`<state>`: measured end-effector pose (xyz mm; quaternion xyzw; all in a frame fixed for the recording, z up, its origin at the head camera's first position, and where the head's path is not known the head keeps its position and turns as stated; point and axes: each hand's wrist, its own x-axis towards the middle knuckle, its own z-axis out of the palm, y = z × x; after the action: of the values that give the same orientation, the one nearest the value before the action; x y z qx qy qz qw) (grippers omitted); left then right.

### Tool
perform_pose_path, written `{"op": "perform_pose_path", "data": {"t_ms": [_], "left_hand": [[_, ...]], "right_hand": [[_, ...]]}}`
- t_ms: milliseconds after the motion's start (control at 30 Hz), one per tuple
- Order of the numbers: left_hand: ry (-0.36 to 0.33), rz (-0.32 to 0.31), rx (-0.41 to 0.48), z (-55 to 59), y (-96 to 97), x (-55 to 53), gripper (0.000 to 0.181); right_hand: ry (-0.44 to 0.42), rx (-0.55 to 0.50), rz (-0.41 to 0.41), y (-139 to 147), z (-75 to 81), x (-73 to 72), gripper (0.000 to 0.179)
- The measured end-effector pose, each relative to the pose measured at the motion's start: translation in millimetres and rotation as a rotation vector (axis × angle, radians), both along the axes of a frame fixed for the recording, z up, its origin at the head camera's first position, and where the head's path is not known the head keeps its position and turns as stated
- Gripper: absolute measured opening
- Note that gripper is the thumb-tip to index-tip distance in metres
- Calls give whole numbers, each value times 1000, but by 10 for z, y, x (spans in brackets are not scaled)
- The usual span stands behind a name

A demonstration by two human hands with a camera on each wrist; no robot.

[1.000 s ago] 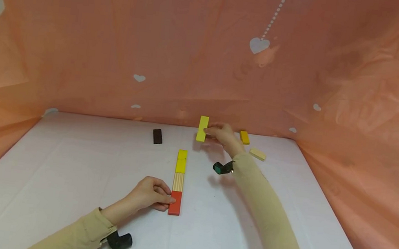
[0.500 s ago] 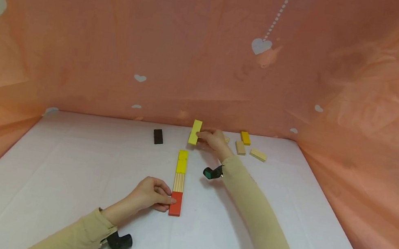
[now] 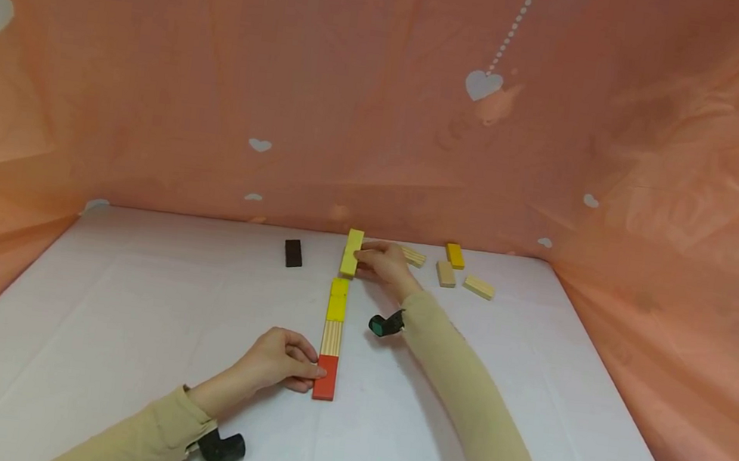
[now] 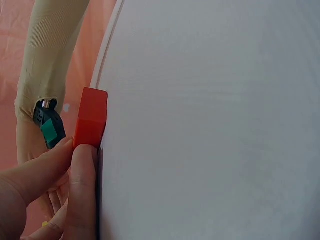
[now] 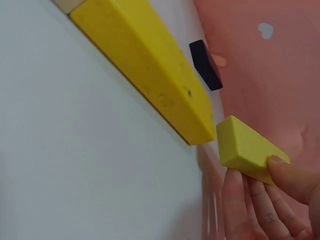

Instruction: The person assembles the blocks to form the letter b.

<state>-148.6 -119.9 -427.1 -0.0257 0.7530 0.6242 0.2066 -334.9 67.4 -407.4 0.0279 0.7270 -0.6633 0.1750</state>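
Note:
A row of wooden blocks lies end to end in the middle of the table. Nearest is a red block (image 3: 325, 384), then a natural wood block (image 3: 331, 338), then a yellow block (image 3: 337, 301). With thumb and finger my left hand (image 3: 275, 360) pinches the red block at its left side; the left wrist view shows the red block (image 4: 91, 115) at the fingertips. Beyond the far end of the row, my right hand (image 3: 385, 264) holds a paler yellow block (image 3: 352, 253) between thumb and fingers. In the right wrist view that pale yellow block (image 5: 250, 150) is apart from the row's yellow block (image 5: 145, 65).
Left of the held block lies a dark block (image 3: 293, 253). At the back right are an orange-yellow block (image 3: 455, 255), a tan block (image 3: 446, 274), a light wood block (image 3: 478, 287) and a striped wood block (image 3: 415, 257). A pink curtain (image 3: 329, 104) hangs behind the white table (image 3: 128, 309).
My right hand has carried the pale yellow block left and toward the row's far end, uncovering the tan and striped wood blocks. The left hand stays on the red block.

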Motion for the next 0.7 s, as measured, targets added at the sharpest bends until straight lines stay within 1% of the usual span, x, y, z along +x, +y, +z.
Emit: {"op": "perform_pose_path", "data": {"t_ms": [167,400,533,700], "left_hand": [[2,-2,-5,-3,-3,0,31],[6,-7,0,-8,-13,-12,32],[3,-5,0,-8,-17,-13,32],[1,-6,1,2,-14,-10,32]], "right_hand": [[-25,-10,-6,-34,-8,15,37],[-7,11,3,-83,-9,20,37],[-6,4,11,-96,-13,22,37],[-5,22,8,-96,-22,26,36]]}}
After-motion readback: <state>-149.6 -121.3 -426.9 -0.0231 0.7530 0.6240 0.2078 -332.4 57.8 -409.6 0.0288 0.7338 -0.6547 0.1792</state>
